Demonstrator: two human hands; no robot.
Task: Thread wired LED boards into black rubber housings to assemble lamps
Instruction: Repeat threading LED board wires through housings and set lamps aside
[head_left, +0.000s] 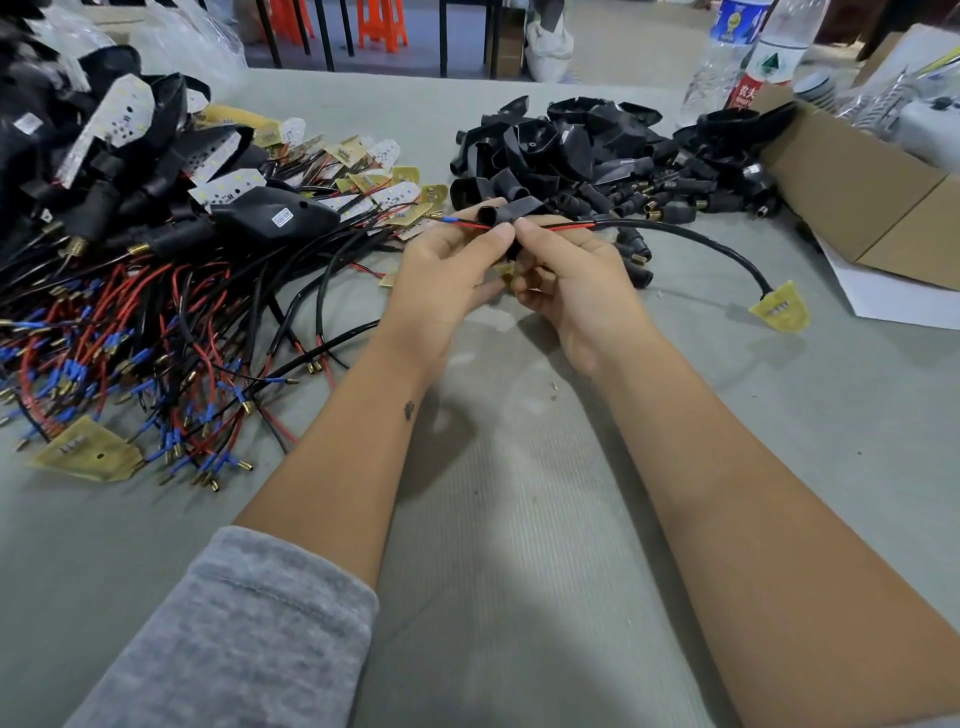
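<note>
A grey knit sleeve (234, 639) covers the left arm at the bottom of the view, and both bare arms reach forward over the grey-green ribbed table mat (519, 545)

The left hand (441, 275) and the right hand (566, 280) meet just above the mat. Both have curled fingers and pinch 1 small black rubber housing (506, 213) between them. The left thumb lies on the near side of the housing. The right thumb presses next to it. A thin red and black wire (566, 226) runs through the housing. Its blue-tipped end (451, 221) sticks out on the left. On the right the wire joins a thick black cable (696, 240) that curves down to a yellow LED board (780, 307) lying flat on the mat, well apart from the hands

To the left lies a big pile of red and black wires with blue ends and brass tips (130, 364). 1 yellow board (85, 457) sits at its near edge. Farther back on the left is a heap of finished black lamps with white LED boards (119, 145)

Behind the hands is a pile of empty black rubber housings (571, 150). On the right stands an open brown cardboard box (857, 192), with white paper (898, 296) under it. At the far edge stand 2 clear plastic water bottles (748, 52)
</note>
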